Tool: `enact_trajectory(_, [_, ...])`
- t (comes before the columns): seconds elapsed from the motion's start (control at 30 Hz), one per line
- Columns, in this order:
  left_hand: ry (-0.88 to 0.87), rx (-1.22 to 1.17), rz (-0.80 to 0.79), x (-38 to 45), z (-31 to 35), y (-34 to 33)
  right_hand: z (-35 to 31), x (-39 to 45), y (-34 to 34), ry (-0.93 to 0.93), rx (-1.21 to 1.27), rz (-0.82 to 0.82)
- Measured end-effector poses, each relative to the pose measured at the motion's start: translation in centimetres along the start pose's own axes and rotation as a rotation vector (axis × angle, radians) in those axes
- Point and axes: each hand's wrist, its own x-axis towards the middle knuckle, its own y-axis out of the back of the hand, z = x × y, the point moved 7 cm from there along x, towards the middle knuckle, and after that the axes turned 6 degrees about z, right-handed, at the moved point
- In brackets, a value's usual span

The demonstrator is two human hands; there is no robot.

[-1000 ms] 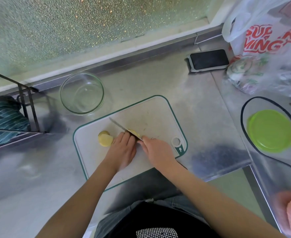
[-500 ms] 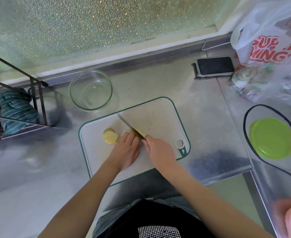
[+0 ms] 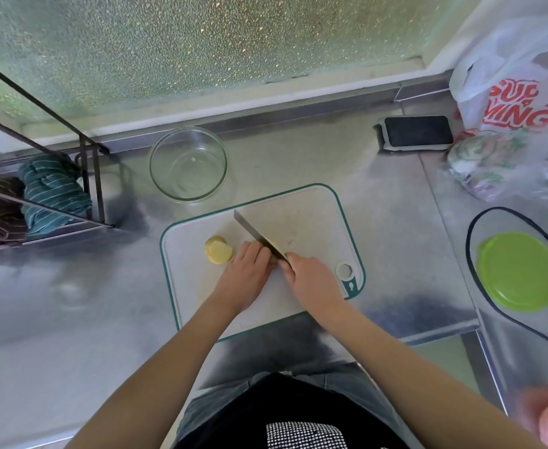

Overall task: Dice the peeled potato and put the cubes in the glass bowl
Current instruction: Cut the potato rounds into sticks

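A white cutting board point(image 3: 314, 218) with a green rim lies on the steel counter. My right hand point(image 3: 311, 280) grips a knife point(image 3: 253, 233) whose blade points up-left across the board. My left hand point(image 3: 250, 270) has its fingers curled on a potato piece under the blade; only a sliver of that piece point(image 3: 274, 245) shows beside the blade. Cut potato slices point(image 3: 218, 251) lie stacked just left of my left hand. The glass bowl point(image 3: 188, 163) stands empty beyond the board's upper-left corner.
A black wire rack point(image 3: 88, 176) holding a striped cloth point(image 3: 51, 192) is at the left. A phone point(image 3: 416, 132) lies at the back right, plastic bags point(image 3: 519, 102) beyond it, and a green lid point(image 3: 522, 275) inside a black cable loop at the right.
The view has shifted slightly. The knife blade has slid a little along the potato piece while both hands stay in place on the board.
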Motion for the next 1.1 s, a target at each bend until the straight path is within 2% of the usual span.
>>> enact_trajectory(0.23, [0.006, 0.041, 0.020, 0.2, -0.1, 0.2, 0.9, 0.4, 0.2, -0.057, 0.021, -0.068])
enact_trajectory(0.33, [0.099, -0.045, 0.023, 0.2, -0.3, 0.5, -0.2, -0.1, 0.3, 0.004, -0.025, -0.023])
enact_trajectory(0.43, [0.122, -0.079, 0.029, 0.3, -0.2, 0.9, -0.5, -0.7, 0.7, 0.044, -0.085, -0.018])
enact_trajectory(0.53, [0.114, -0.069, 0.047, 0.5, -0.1, 1.1, 1.7, -0.8, 1.5, -0.053, -0.120, -0.044])
enact_trajectory(0.63, [0.165, -0.100, 0.076, 0.2, -0.2, 1.4, 3.3, -0.9, 2.0, -0.148, -0.033, -0.048])
enact_trajectory(0.83, [0.421, -0.231, 0.120, -1.2, -2.0, 2.1, 2.8, -1.3, 2.9, -0.228, 0.246, 0.010])
enact_trajectory(1.0, [0.415, -0.252, 0.145, -2.0, -2.2, 1.7, 0.7, -1.0, 2.5, -0.148, 0.262, -0.048])
enact_trajectory(1.1, [0.266, -0.170, 0.216, -2.2, -1.3, 2.3, -0.1, -0.9, 1.7, -0.078, 0.175, -0.135])
